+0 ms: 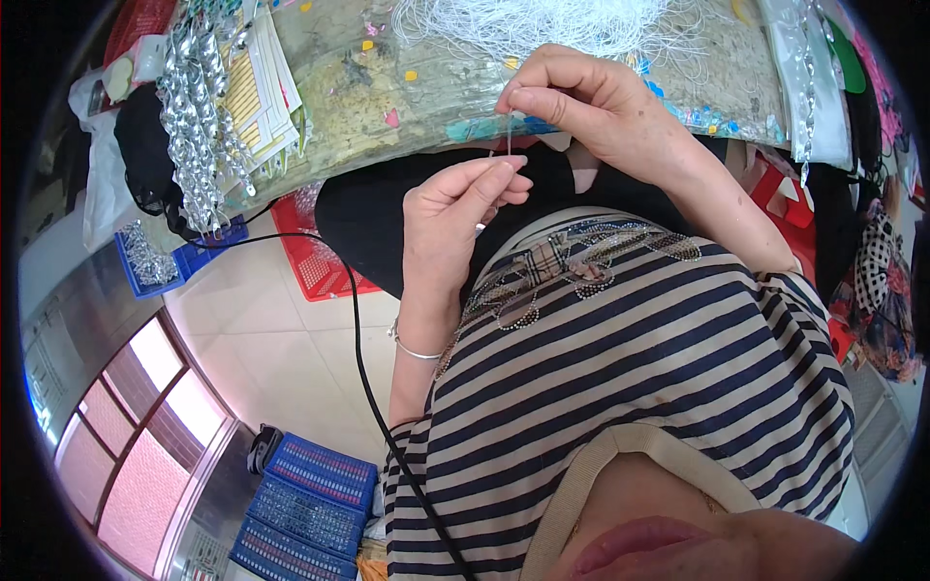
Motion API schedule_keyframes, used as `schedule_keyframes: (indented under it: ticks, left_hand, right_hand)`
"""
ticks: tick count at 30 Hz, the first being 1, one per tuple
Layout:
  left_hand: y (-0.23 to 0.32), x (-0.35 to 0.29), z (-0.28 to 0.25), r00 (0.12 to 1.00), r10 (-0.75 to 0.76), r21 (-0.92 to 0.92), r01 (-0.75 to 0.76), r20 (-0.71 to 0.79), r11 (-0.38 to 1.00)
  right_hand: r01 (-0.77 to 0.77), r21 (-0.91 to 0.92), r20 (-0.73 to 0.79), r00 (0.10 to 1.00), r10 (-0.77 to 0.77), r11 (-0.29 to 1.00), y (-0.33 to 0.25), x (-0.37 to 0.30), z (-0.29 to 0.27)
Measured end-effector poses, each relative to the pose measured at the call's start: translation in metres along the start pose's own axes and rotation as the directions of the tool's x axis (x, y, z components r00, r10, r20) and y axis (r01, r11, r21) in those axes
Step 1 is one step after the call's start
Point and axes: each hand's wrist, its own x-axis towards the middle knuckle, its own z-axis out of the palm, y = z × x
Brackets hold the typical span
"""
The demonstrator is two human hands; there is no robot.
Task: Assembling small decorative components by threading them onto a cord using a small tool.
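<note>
A short length of thin white string (510, 133) runs nearly upright between my two hands at the table's near edge. Its lower end is pinched between the thumb and fingertips of my left hand (455, 198), which is over my lap. Just above, over the edge of the table, my right hand (605, 111) grips the upper end between thumb and forefinger. Whether a bead or knot sits in either pinch is too small to tell. Beyond my right hand, a large loose heap of white strings (552, 27) lies on the table.
Strands of clear faceted beads (194, 126) hang over the worn table (358, 121) at the left, beside printed sheets (263, 92). Below are a blue basket (145, 261) and a red basket (315, 261). A black cable (356, 329) runs past my left arm.
</note>
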Motion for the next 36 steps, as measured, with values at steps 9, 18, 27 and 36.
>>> schedule_keyframes:
  ticks: [9, 18, 27, 36]
  left_hand:
    - [-0.006, -0.007, -0.007, 1.0, -0.013, -0.041, 0.014, 0.016, 0.999]
    - [-0.008, -0.008, -0.004, 0.999, -0.035, -0.049, 0.037, 0.041, 0.998]
    - [-0.008, -0.009, -0.004, 0.995, -0.094, -0.088, 0.097, 0.04, 0.991]
    - [-0.005, -0.004, -0.003, 0.995, 0.098, -0.024, -0.097, 0.03, 0.995]
  right_hand:
    - [-0.285, 0.029, -0.086, 0.954, 0.287, 0.958, -0.017, 0.0, -0.01]
    - [-0.145, 0.163, -0.017, 0.989, 0.15, 0.976, -0.001, 0.007, -0.005]
    - [-0.131, 0.334, 0.058, 0.991, 0.119, 0.933, -0.006, 0.009, 0.002]
    - [0.169, -0.098, 0.139, 0.978, -0.155, 0.981, 0.0, 0.0, 0.014]
